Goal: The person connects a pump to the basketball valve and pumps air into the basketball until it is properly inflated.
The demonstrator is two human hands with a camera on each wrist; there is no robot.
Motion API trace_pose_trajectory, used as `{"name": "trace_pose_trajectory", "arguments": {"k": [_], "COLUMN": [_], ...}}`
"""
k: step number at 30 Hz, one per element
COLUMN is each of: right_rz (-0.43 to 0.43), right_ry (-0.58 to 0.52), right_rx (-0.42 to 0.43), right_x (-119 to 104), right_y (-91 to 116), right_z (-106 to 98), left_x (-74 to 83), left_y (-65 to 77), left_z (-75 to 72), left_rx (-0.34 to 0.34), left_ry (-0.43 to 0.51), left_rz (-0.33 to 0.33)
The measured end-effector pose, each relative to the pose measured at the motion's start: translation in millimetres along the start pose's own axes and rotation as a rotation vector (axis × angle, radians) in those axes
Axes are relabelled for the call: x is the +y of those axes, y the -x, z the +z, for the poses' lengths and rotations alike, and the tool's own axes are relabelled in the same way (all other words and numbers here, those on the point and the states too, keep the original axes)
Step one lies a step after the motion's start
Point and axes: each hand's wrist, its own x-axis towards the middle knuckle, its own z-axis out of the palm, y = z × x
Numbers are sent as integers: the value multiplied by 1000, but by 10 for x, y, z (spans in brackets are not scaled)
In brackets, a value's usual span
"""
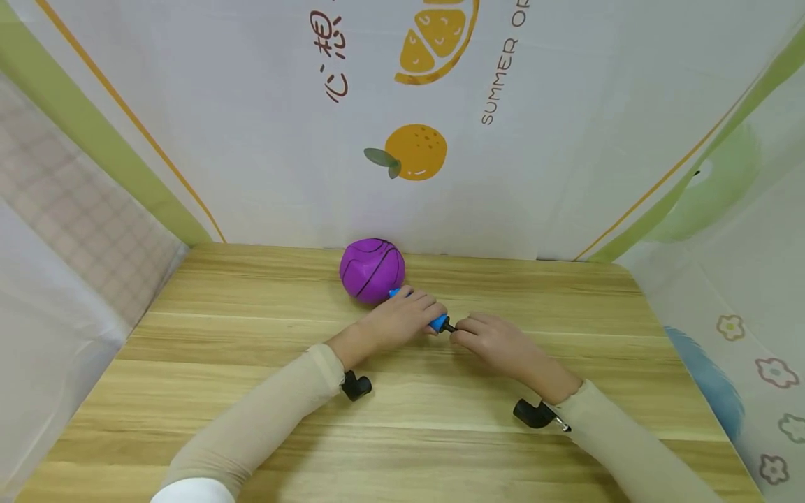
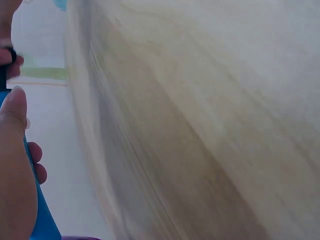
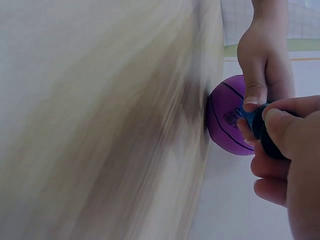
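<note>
A purple ball [image 1: 371, 269] with black lines sits on the table near its back edge, its surface looking slightly dented. My left hand [image 1: 402, 318] grips the blue barrel of a hand pump [image 1: 438, 323], whose far end overlaps the ball in the head view. The thumb lies along the blue barrel [image 2: 46, 225] in the left wrist view. To the right, my right hand [image 1: 497, 344] holds the pump's black handle [image 3: 272, 145] between thumb and fingers. A short black rod shows between the two hands. The pump's tip at the ball is hidden.
The wood-grain table [image 1: 402, 447] spreads in front of me. A white cloth [image 1: 277, 175] with orange prints hangs right behind its back edge, and more cloth hangs at both sides. A small black camera mount [image 1: 356, 385] sticks out from each wrist.
</note>
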Motion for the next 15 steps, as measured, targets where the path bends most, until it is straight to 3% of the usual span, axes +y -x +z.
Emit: {"name": "trace_pose_trajectory", "arguments": {"k": [8, 15], "right_rz": [18, -8], "right_ry": [5, 18], "right_rx": [-43, 6], "right_x": [-74, -141], "right_y": [279, 427], "right_z": [-160, -320], "left_x": [-57, -87], "left_y": [24, 40], "left_z": [42, 32], "left_rx": [-12, -5], "left_ry": [2, 42], "left_rz": [-16, -23]}}
